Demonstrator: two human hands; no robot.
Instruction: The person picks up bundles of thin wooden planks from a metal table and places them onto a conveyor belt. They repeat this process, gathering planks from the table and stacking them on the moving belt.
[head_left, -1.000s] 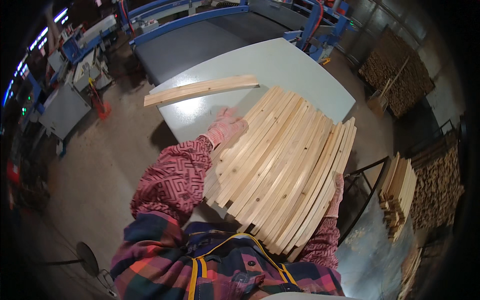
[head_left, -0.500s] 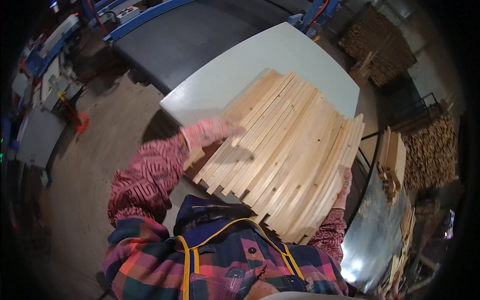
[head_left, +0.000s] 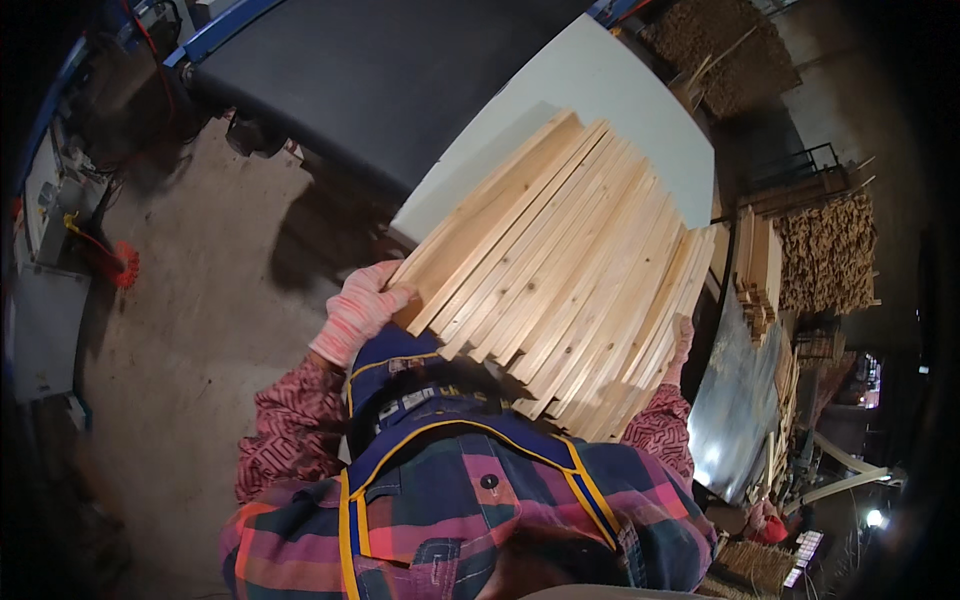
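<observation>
A row of pale wooden slats [head_left: 570, 280] lies side by side on a light grey-green tabletop [head_left: 620, 100], near ends toward my body. My left hand [head_left: 365, 308], in a pink-and-white knit glove, is closed on the near end of the leftmost board [head_left: 490, 215]. That board leans, showing its broad face. On the far side of the row, my right hand [head_left: 680, 350], gloved alike, presses along the outermost slat. Its fingers point away from me, and part of the hand is hidden by the wood.
A dark conveyor belt [head_left: 350, 90] runs beyond the table at the left. To the right stand a shiny metal surface [head_left: 735, 400], a small stack of boards [head_left: 757, 265] and large piles of sticks [head_left: 825, 250]. A machine [head_left: 50, 320] is at far left.
My left hand has moved from above the left slats to the near end of the leftmost board and closed on it. The view has shifted; my right hand stays at the row's right side.
</observation>
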